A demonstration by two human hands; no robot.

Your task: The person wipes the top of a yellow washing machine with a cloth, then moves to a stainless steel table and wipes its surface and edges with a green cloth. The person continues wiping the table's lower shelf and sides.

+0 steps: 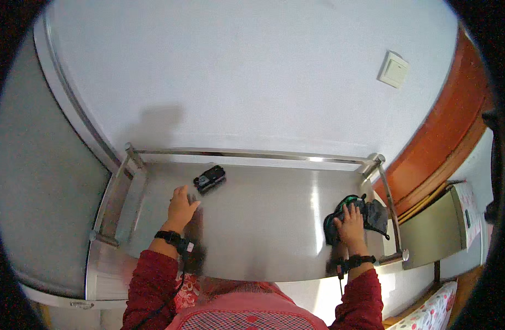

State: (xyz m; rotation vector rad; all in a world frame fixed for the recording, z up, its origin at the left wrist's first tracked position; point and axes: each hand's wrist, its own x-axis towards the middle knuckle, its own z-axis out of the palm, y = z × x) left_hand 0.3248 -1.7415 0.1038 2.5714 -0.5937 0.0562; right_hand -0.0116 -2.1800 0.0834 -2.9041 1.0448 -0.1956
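A small black-and-grey device (210, 179) lies at the far left of a stainless steel shelf top (256, 214). Just nearer to me than the device is my left hand (181, 209), its thumb and fingers apart and nothing held. On the right side of the shelf, my right hand (352, 227) rests with spread fingers on a dark fabric item (333, 229) with green trim. A grey flap of cloth (377, 214) lies against it on the right. The palm partly hides the fabric, so its exact kind is unclear.
A metal rail (244, 154) rims the back and sides of the shelf, against a white wall (256, 74) with a light switch (394, 70). Left stands a grey panel (50, 173); right are an orange-brown wooden door frame (434, 123) and a greenish cabinet (434, 227).
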